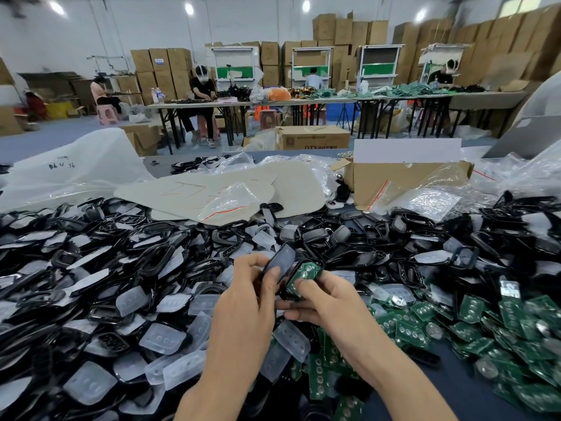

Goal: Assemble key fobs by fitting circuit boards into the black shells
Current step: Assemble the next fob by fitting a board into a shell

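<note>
Near centre, the left hand point(246, 299) pinches one black cover point(280, 261). The right hand point(328, 302) grips one black shell point(287, 294) holding one green circuit board point(306, 272), thumb pressing it. Uncountable loose shells point(136, 262) heap left, loose boards point(501, 323) right.

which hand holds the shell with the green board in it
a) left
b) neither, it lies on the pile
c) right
c: the right hand holds the black shell with the green circuit board in it, thumb on the board, while the left hand holds only a plain black cover.
</note>
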### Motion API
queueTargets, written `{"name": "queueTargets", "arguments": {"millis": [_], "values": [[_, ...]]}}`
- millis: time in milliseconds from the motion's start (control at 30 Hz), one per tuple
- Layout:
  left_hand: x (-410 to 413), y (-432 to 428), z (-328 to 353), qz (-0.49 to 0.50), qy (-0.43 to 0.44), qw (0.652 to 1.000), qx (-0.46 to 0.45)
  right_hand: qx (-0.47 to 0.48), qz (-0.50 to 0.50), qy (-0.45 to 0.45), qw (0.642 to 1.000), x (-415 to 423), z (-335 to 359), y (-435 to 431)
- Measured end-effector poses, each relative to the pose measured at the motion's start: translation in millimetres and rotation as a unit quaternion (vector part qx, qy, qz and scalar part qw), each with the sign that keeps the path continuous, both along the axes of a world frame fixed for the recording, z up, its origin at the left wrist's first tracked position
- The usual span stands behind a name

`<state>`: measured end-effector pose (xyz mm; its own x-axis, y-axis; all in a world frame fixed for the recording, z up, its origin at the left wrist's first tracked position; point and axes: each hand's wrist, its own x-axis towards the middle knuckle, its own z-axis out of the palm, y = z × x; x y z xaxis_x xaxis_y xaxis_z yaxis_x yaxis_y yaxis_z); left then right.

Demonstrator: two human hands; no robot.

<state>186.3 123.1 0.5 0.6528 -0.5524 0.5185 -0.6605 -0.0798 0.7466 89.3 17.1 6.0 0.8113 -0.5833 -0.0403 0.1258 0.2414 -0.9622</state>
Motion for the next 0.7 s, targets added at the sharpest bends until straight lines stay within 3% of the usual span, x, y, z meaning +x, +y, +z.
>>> {"name": "queueTargets", "arguments": {"millis": [267, 700], "values": [[-3, -1, -7, 0.010, -0.046, 0.999, 0.015, -0.030, -0.001, 0.015, 0.999, -1, 4, 4], [-4, -1, -11, 0.011, -0.070, 0.997, -0.020, 0.012, 0.064, -0.036, 0.997, -6, 3, 1]]}}
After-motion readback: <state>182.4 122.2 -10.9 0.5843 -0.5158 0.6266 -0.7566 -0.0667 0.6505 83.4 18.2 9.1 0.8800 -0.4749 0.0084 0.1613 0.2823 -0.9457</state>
